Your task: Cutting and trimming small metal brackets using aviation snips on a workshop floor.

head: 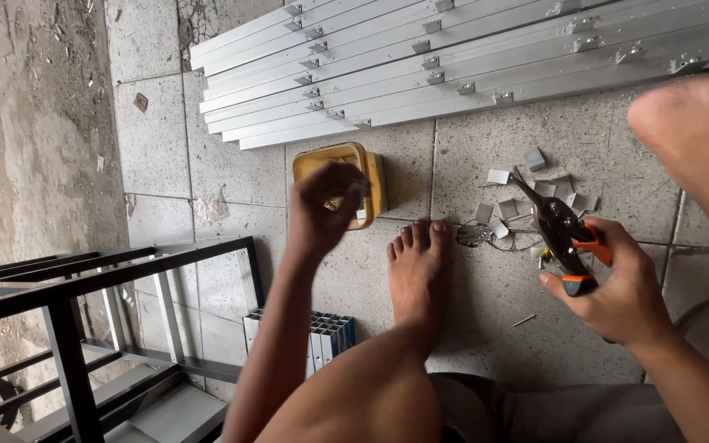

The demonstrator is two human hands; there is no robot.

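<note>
Aluminium profiles (469, 61) smooth, satin-bright metal; snips (564, 230) dark matt metal with glossy orange plastic grips; tub (346, 176) yellow plastic, dull; floor tiles (486, 303) rough speckled stone; rack (84, 312) black painted metal.

Pretty cramped around the left hand (326, 209): the yellow box (375, 176) sits right under it, the stack of aluminium rails (453, 66) walls off the far side, and the bare foot (414, 271) is just beside. The black metal frame (84, 295) blocks the near left. The right hand (617, 291) has scrap metal bits (527, 193) ahead; open tile floor (494, 320) lies between foot and hand.
</note>
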